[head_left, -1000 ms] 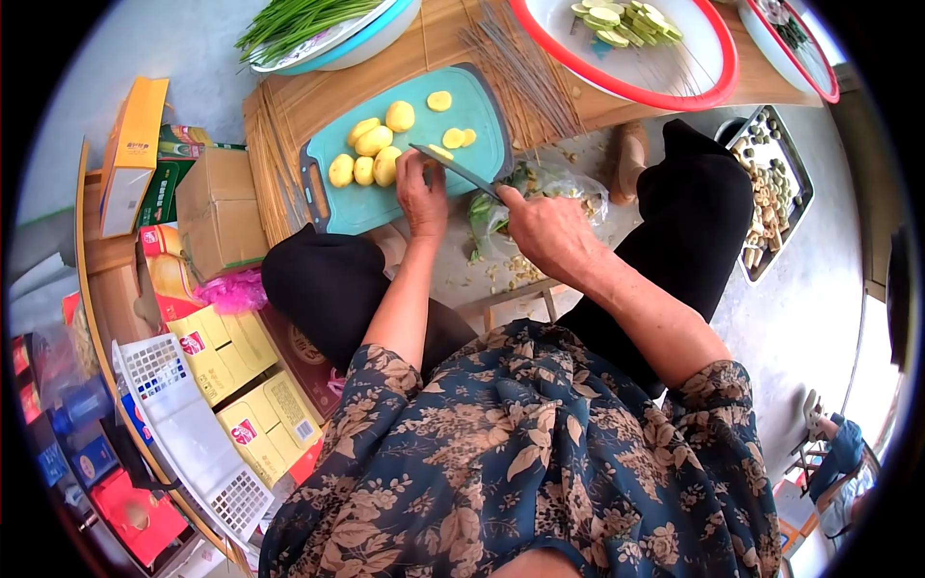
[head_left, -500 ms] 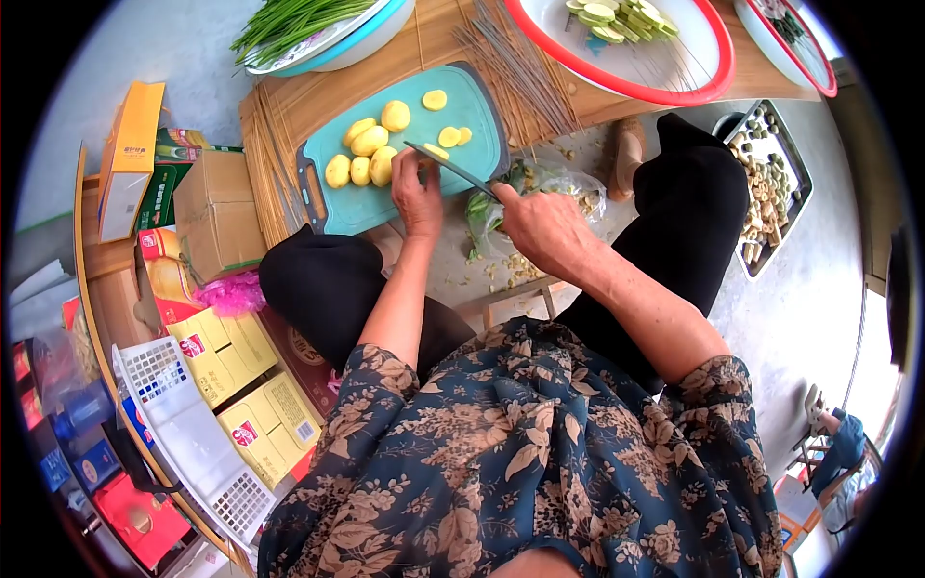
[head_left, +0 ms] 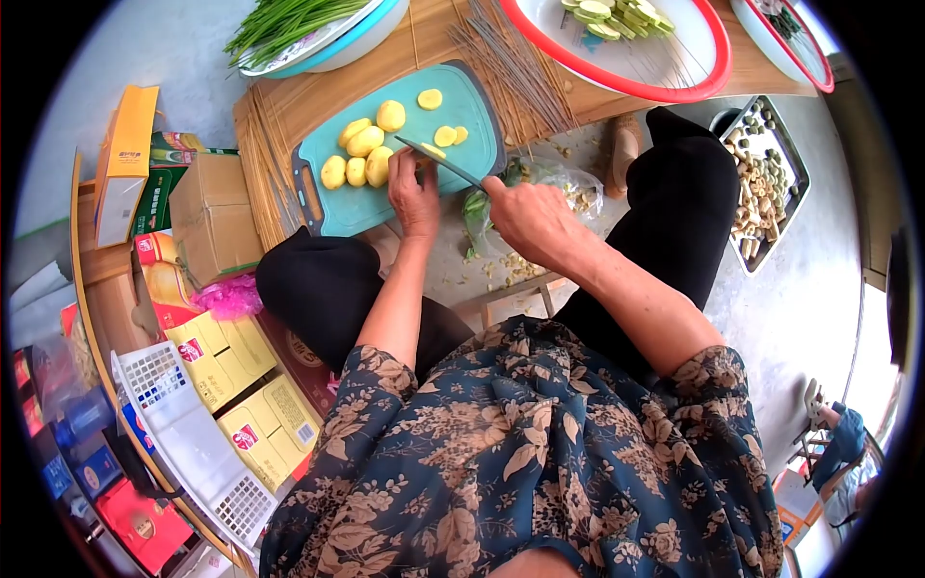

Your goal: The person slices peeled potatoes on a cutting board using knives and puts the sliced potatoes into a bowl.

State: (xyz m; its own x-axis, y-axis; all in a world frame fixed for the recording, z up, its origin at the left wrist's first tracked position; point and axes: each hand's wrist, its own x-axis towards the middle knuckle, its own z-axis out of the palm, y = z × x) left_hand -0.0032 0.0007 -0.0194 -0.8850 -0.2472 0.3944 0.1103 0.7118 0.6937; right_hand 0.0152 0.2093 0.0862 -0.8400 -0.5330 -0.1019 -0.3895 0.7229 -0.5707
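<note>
My right hand [head_left: 532,220] grips a knife [head_left: 445,166] by its handle, the blade pointing up and left over the teal cutting board [head_left: 337,214]. Close to the blade, my left hand [head_left: 414,199] has its fingers bent and closed around a peeled potato, which is mostly hidden by the hand and blade. Whole peeled yellow potatoes [head_left: 366,142] sit in a cluster at the board's left. Beyond the blade lie several cut potato slices [head_left: 444,136], one of them right against it.
Thin skewers [head_left: 511,63] lie on the wooden table. Behind are a red-rimmed basin [head_left: 617,79] with sliced green vegetable and a bowl of green stalks [head_left: 289,29]. A plastic bag [head_left: 559,178] is below; a tray of cut pieces [head_left: 761,193] stands right, cartons [head_left: 214,212] left.
The view has shifted slightly, so the board and table appear a little further left. Both hands, the knife and the potatoes keep nearly the same arrangement.
</note>
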